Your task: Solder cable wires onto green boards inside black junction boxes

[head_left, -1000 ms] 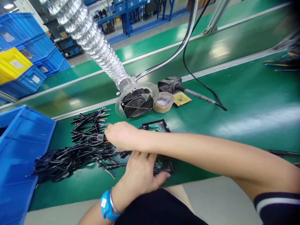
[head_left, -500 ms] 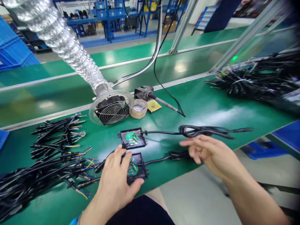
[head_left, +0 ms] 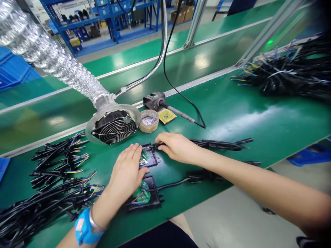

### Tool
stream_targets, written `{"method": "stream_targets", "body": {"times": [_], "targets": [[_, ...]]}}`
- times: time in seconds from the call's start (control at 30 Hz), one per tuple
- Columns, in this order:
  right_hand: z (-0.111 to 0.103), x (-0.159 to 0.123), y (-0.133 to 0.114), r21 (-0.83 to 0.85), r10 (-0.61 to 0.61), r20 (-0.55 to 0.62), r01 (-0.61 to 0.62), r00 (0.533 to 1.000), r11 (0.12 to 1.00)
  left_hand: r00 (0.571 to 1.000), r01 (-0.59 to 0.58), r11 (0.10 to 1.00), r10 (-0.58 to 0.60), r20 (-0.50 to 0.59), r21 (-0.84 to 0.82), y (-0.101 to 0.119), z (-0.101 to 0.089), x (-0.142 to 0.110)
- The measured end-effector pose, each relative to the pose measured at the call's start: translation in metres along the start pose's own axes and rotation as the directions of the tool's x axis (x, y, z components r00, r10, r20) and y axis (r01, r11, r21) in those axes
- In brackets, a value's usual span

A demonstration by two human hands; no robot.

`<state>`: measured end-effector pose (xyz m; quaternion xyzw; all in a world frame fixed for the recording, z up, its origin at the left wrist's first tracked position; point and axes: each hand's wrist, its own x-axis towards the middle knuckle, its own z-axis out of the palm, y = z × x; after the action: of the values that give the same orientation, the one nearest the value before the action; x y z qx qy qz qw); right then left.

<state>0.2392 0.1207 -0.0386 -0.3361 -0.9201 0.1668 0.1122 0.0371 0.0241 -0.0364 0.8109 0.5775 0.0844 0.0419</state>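
Note:
My left hand (head_left: 126,172) spans the left side of the farther black plastic case (head_left: 154,159), fingers over its far side and thumb along its near edge. A green circuit board (head_left: 144,158) with thin wires sits inside, partly covered by that hand. At the case's right edge, my right hand (head_left: 177,148) pinches the black cable (head_left: 156,146) where it enters. The cable's bundled length (head_left: 219,144) lies beyond my right wrist. Nearer to me rests a second open case (head_left: 154,193) with its own green board (head_left: 142,193) and a cable (head_left: 173,183) running right.
A fume extractor fan (head_left: 115,129) hangs behind the cases. Near it are a solder tub (head_left: 149,121), a yellow sponge (head_left: 167,116) and a soldering iron (head_left: 181,113) in its holder. Cut cables (head_left: 57,162) pile up at left, more cables (head_left: 289,75) at right.
My left hand has moved from the nearer case to the farther one. My right hand has come left from above the coiled cable and closed on the cable by the farther case.

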Motion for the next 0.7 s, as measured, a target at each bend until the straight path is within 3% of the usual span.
{"method": "stream_targets", "body": {"times": [0.17, 0.5, 0.7], "targets": [[-0.005, -0.005, -0.004, 0.028, -0.120, 0.107, 0.118, 0.987, 0.993, 1.000, -0.027, 1.000, 0.027, 0.008, -0.010, -0.004, -0.003, 0.000], [-0.007, -0.005, -0.006, -0.112, -0.178, 0.189, 0.201, 0.966, 0.973, 0.992, -0.119, 0.992, 0.118, 0.037, 0.036, -0.004, -0.011, 0.001], [0.007, -0.019, -0.003, -0.220, -0.268, 0.073, 0.278, 0.961, 0.935, 0.988, -0.152, 0.988, 0.151, 0.024, 0.030, -0.006, -0.007, 0.001]]}}
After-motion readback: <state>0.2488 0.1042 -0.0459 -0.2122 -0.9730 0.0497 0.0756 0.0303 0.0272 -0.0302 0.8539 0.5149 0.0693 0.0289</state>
